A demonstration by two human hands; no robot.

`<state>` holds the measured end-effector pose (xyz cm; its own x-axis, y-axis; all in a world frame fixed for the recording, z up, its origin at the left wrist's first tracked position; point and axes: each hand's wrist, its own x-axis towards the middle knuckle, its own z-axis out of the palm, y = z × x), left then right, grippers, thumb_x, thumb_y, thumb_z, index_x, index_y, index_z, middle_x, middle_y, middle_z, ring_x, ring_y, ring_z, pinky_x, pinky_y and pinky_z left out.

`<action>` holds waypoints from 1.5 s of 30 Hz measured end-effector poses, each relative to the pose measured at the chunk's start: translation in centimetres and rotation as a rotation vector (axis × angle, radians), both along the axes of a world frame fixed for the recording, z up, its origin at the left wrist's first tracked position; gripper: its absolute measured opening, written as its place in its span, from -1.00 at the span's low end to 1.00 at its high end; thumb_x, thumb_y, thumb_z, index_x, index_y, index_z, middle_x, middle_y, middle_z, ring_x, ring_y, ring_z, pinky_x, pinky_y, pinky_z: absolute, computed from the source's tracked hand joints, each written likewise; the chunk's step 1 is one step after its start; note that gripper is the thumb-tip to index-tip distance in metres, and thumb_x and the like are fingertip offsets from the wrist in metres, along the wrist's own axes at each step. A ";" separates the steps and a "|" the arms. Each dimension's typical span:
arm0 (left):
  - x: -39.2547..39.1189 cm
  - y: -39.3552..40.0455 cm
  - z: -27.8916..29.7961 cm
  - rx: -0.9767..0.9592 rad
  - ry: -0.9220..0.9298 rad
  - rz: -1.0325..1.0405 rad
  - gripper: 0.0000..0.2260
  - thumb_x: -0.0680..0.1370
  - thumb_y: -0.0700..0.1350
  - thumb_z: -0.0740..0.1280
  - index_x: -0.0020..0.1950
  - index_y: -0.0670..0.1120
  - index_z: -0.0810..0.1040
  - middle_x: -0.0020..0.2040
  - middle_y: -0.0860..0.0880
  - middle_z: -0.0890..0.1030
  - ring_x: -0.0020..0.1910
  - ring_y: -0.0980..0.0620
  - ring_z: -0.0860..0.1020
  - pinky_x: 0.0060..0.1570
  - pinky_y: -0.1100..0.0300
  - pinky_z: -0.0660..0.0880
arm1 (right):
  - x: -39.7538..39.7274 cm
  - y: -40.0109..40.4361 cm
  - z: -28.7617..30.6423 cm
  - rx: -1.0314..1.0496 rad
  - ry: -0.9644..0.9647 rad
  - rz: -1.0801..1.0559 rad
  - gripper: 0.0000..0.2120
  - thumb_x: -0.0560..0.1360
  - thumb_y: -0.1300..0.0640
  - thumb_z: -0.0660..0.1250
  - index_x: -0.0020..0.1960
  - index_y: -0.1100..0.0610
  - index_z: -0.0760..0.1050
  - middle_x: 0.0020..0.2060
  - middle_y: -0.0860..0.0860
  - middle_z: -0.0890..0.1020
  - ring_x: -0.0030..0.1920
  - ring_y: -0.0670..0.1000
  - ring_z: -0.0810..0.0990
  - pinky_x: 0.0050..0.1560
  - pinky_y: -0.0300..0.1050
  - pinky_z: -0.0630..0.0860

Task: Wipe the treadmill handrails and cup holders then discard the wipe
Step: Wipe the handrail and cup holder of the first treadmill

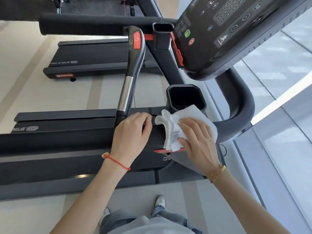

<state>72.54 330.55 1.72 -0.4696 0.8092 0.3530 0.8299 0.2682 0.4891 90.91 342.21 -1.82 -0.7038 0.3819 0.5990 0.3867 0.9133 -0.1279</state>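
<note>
Wipe [175,130] lies pressed on the handrail [67,141] under right hand [197,141].

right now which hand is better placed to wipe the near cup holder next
Right. The right hand already presses the white cloth beside the near cup holder; the left hand grips the handrail, holding no cloth.

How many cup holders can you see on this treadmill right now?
2. The near cup holder sits just beyond the white wipe under the right hand; the far cup holder is left of the console. None appears hidden.
</note>
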 end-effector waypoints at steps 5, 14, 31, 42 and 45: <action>1.7 1.9 0.5 -0.010 -0.035 0.016 -0.80 0.65 -0.10 0.20 0.09 -0.08 0.62 -0.03 0.04 0.66 -0.12 0.05 0.62 -0.14 0.13 0.58 | 3.2 2.8 0.8 -0.173 0.185 -0.075 -0.67 0.66 -0.01 0.01 0.10 0.18 0.45 -0.01 0.07 0.58 0.00 0.11 0.46 0.09 -0.10 0.31; 1.9 5.7 1.0 -0.040 -0.086 0.083 -0.73 0.67 -0.02 0.15 0.23 -0.07 0.58 0.02 0.02 0.65 -0.06 0.02 0.61 -0.11 0.11 0.57 | 2.9 8.6 6.1 -0.441 0.468 -0.326 -0.85 0.66 -0.05 0.04 0.00 0.01 0.26 -0.18 -0.11 0.42 -0.15 0.04 0.42 -0.19 -0.04 0.34; -1.1 10.8 -0.4 -0.166 -0.320 -0.044 -0.65 0.63 0.10 0.19 0.35 0.00 0.51 0.06 0.06 0.62 -0.05 0.07 0.60 0.03 -0.01 0.58 | -5.0 16.6 4.8 -0.760 -0.383 0.004 -0.53 0.64 0.12 0.14 0.51 0.13 0.12 0.31 0.13 0.42 0.14 0.13 0.49 0.05 -0.17 0.31; -1.4 11.0 -0.1 -0.235 -0.404 -0.075 -0.71 0.63 0.15 0.14 0.23 0.07 0.50 -0.02 0.14 0.57 -0.06 0.10 0.57 -0.04 0.00 0.57 | -9.4 17.4 6.2 -0.271 -0.603 0.253 -0.61 0.63 -0.01 0.14 0.44 0.03 0.31 0.17 -0.03 0.56 0.09 0.10 0.56 -0.09 0.09 0.52; -1.7 11.2 0.3 -0.250 -0.403 -0.084 -0.65 0.61 0.18 0.14 0.31 0.09 0.50 0.05 0.17 0.57 0.00 0.15 0.56 0.03 0.02 0.57 | -7.8 17.3 5.8 -0.317 -0.533 0.149 -0.61 0.63 0.00 0.15 0.43 0.04 0.32 0.15 0.01 0.54 0.05 0.14 0.56 -0.08 0.04 0.49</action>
<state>70.86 341.76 2.06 -0.4583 0.8872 -0.0536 0.6113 0.3585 0.7056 83.14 359.54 3.98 -0.9334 0.3578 0.0263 0.3431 0.9117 -0.2259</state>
